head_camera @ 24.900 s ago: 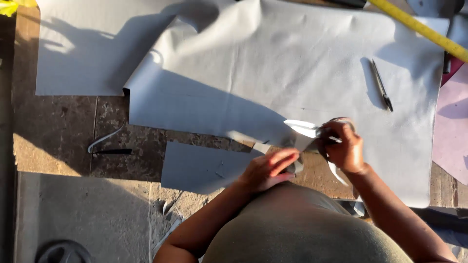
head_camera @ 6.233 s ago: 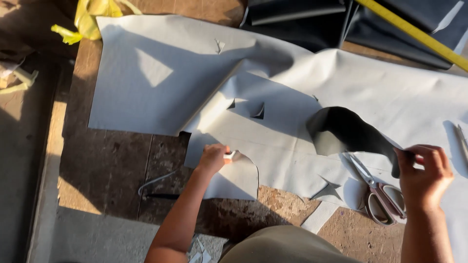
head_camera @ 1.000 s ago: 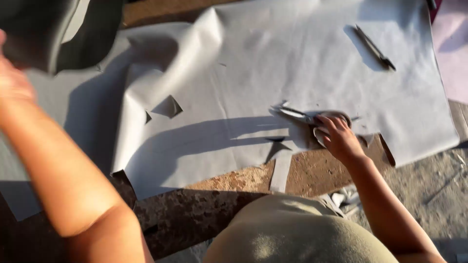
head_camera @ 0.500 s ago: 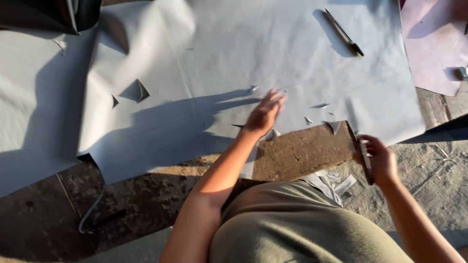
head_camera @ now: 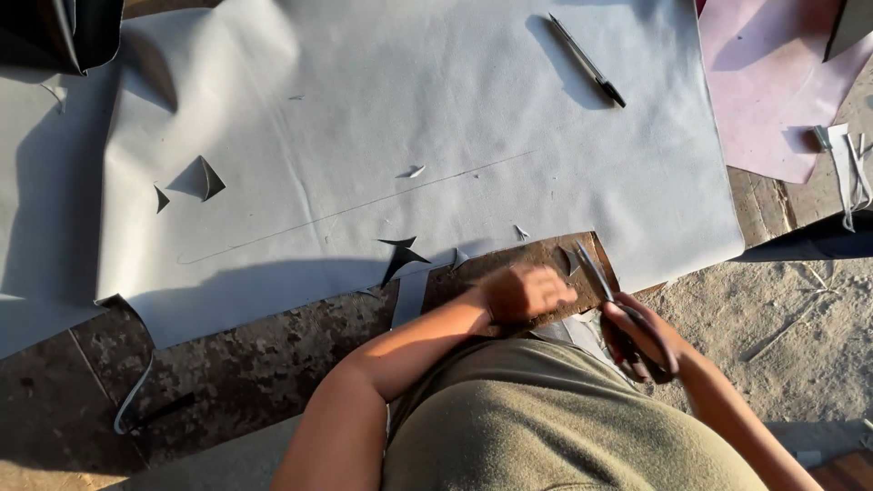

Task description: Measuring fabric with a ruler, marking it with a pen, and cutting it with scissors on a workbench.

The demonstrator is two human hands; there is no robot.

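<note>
One pair of scissors [head_camera: 607, 289], gripped in the right hand [head_camera: 647, 338], blades pointing up at the notched near edge of a large grey sheet [head_camera: 436, 136] spread on the desk [head_camera: 273, 364]. Left hand [head_camera: 520, 291] blurred, loosely curled beside that edge, holding nothing discernible. Pen [head_camera: 587, 60] lies far up the sheet; pink sheet [head_camera: 773, 91] at right. Step judged: cutting along the edge; next calls for steadying the material.

No pkgs, labels, signs or screens were in view.
</note>
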